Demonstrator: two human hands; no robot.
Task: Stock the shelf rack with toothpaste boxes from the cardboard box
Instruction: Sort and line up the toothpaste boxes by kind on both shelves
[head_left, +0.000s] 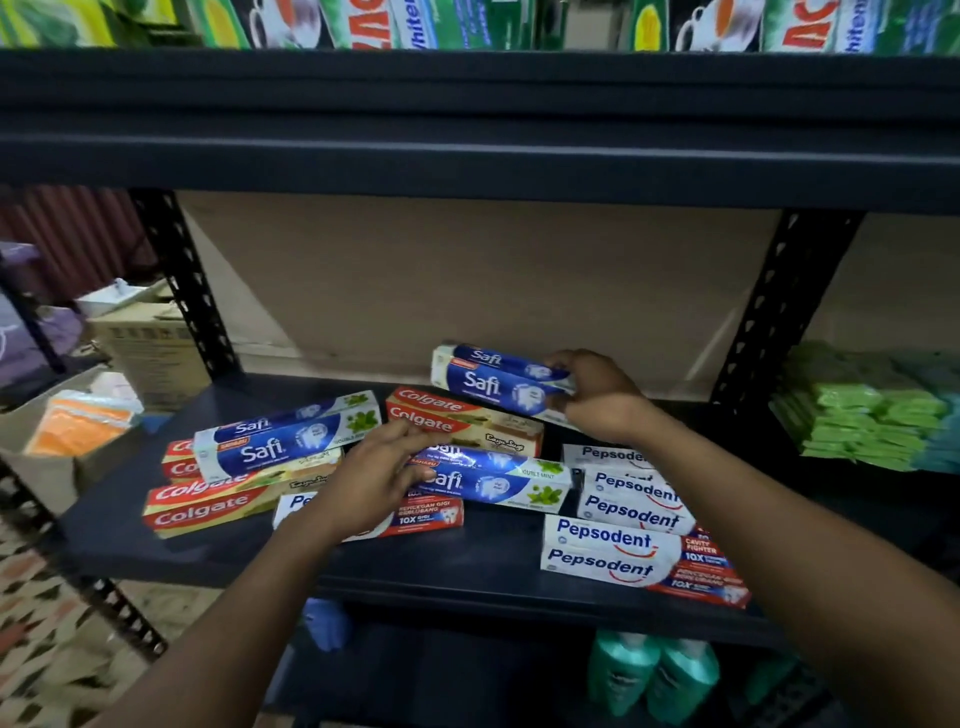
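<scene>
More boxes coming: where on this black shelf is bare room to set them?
Bare black metal shelf at back left, behind the leftmost blue Safi boxes; a front strip left of the white Pepsodent stack; the right end beyond it. Crowded in the middle, under the left hand.

On shelf (493, 564): Colgate boxes (202, 506) front L, w/ Safi box (280, 441) atop; Colgate pair (457, 421) mid-back; Safi pair (493, 382) behind that, to R; centre Safi box (498, 483) before Colgate pair, lone Pepsodent box (426, 517) just in front; Pepsodent stack (602, 553) front R, more Pepsodent boxes (628, 499) behind it.
</scene>
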